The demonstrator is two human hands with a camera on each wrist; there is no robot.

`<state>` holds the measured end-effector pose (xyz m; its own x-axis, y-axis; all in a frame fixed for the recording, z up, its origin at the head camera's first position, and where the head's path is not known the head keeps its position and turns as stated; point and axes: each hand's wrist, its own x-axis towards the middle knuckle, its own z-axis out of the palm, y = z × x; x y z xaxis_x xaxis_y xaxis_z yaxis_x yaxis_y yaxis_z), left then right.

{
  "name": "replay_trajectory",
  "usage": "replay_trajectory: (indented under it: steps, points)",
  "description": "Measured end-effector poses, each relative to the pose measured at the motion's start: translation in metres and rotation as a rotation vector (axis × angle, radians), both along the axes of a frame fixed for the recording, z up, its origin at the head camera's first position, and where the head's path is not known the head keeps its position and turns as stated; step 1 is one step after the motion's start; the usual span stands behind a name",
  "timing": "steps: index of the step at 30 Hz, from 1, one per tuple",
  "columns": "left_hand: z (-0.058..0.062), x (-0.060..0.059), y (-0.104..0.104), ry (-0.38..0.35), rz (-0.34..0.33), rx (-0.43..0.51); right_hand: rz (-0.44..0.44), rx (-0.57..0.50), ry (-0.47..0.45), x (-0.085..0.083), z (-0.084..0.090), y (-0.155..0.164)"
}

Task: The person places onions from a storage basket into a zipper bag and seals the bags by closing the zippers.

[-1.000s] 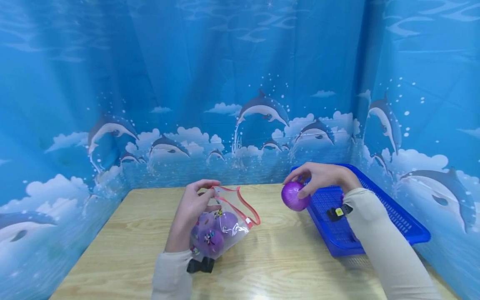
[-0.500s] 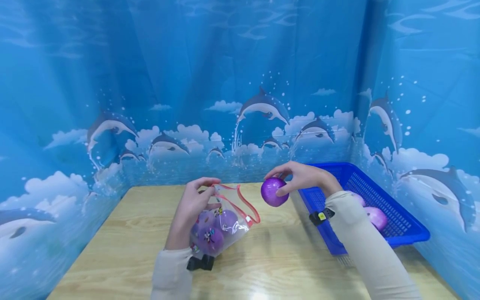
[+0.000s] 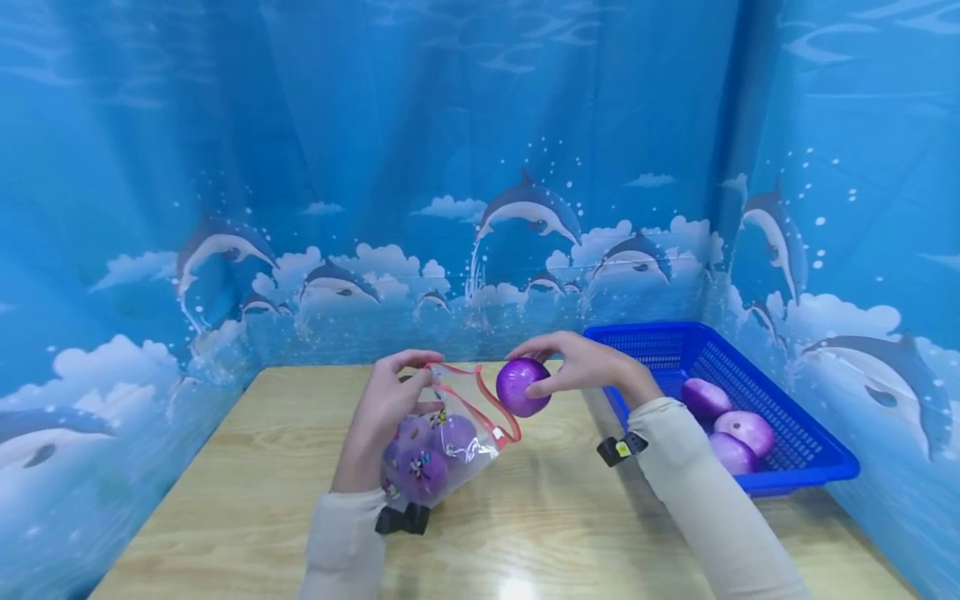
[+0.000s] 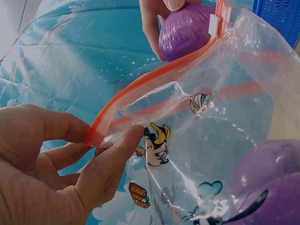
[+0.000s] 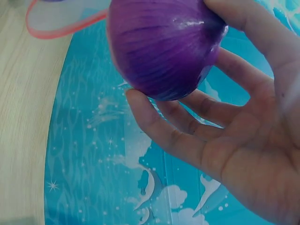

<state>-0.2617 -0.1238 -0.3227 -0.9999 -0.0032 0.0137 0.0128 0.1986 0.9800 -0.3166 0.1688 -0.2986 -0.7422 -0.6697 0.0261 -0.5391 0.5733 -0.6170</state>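
My right hand (image 3: 570, 367) (image 5: 243, 126) grips a purple onion (image 3: 522, 387) (image 5: 161, 44) (image 4: 185, 29) in its fingertips, just above the open mouth of a clear zip bag (image 3: 450, 433) (image 4: 220, 140). The bag has a red zip strip (image 4: 154, 84) and cartoon prints, and it lies on the wooden table (image 3: 225, 500). My left hand (image 3: 390, 408) (image 4: 61, 164) pinches the bag's rim near the zip and holds the mouth open. Several purple onions (image 3: 423, 458) (image 4: 262, 187) lie inside the bag.
A blue plastic basket (image 3: 810, 433) stands at the table's right with three purple onions (image 3: 731, 429) in it. A blue dolphin-print curtain (image 3: 480, 167) closes in the table at the back and both sides.
My right hand has carried the onion leftward from over the basket to the bag's mouth. The left hand has kept its hold on the bag.
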Motion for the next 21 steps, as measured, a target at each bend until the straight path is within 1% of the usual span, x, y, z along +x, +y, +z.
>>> replay_trajectory:
  steps: [9,16,21]
  points:
    - [0.0,0.001,0.0,0.002,0.001,0.0,0.008,0.017,0.047,0.008,-0.004,-0.016]
    - [0.0,0.0,0.0,0.006,0.002,-0.004,-0.026,0.025,0.085,0.011,-0.008,-0.029]
    - [0.0,-0.001,0.001,0.012,-0.001,-0.005,-0.03,0.014,0.128,0.013,-0.01,-0.038]
